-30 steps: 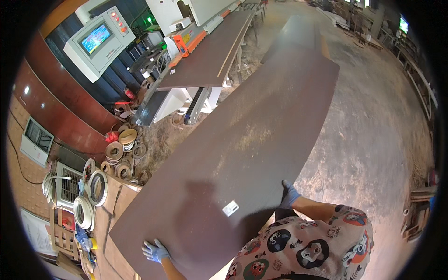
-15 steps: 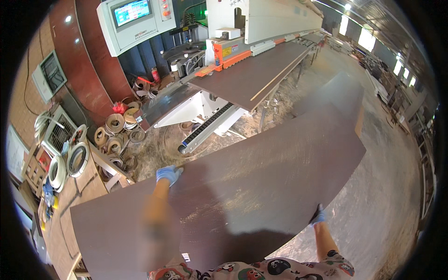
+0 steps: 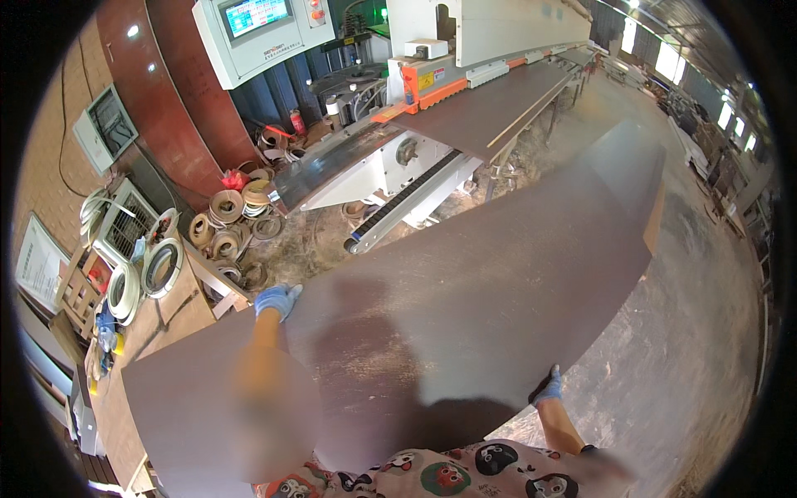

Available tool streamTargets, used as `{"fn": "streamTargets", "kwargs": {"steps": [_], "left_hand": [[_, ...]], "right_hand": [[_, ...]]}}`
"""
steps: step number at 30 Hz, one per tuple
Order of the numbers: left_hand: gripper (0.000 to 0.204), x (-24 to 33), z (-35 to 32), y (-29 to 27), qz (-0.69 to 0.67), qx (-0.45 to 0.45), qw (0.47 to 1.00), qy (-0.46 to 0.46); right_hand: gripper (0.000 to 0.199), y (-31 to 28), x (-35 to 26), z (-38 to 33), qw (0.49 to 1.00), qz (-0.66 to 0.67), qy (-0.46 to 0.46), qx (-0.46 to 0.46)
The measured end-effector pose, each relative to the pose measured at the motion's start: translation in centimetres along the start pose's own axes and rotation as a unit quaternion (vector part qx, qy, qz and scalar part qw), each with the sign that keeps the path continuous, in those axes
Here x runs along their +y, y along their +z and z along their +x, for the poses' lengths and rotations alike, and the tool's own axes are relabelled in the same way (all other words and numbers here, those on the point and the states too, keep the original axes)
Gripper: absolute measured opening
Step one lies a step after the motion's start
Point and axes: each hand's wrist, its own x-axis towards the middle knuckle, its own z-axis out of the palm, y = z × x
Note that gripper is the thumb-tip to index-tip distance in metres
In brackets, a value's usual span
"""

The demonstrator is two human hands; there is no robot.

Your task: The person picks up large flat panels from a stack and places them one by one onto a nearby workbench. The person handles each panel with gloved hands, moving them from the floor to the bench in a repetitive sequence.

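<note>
A large dark brown board (image 3: 490, 290) stretches across the view in front of me, its top scuffed with pale marks. My left hand (image 3: 279, 301), in a blue glove, is closed over its far edge, left of the middle; the fingertips pass partly out of sight. At the near right edge, my right hand (image 3: 547, 387), in a glove with dark fingers, grips the board with the fingers partly hidden. Beyond it, a second dark panel (image 3: 490, 104) lies along the edge banding machine (image 3: 432, 91), and a slanted rail (image 3: 407, 199) juts out toward me.
Rolls of edging strip (image 3: 226, 207) are heaped on the floor at left. White coils (image 3: 162, 267) lean by a wooden table (image 3: 170, 319). A control panel with a screen (image 3: 264, 37) hangs at the top. Stacked boards (image 3: 730, 178) line the far right.
The surroundings have shifted right and up in view. My left hand and the held board have moved left against them. The panel on the machine has slid farther away along it.
</note>
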Motion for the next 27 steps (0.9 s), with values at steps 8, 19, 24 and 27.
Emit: {"fn": "streamTargets", "kwargs": {"steps": [8,19,24,27], "left_hand": [[0.064,-17.7,-3.4,-2.8,0.016,0.006,0.997,-0.076],[0.067,-39.6,-4.0,-0.4,-0.023,0.059,0.988,-0.143],[0.066,-45.3,-2.4,1.0,-0.020,0.056,0.986,-0.154],[0.062,-45.4,-3.0,0.1,-0.048,0.064,0.975,-0.205]], "right_hand": [[0.066,9.8,13.4,-4.9,0.999,0.013,0.019,-0.035],[0.057,24.2,27.1,-11.6,0.992,-0.093,0.050,0.075],[0.064,24.6,31.6,-5.0,0.994,-0.086,0.055,0.038],[0.060,28.3,33.9,-5.0,0.979,-0.134,0.083,0.132]]}}
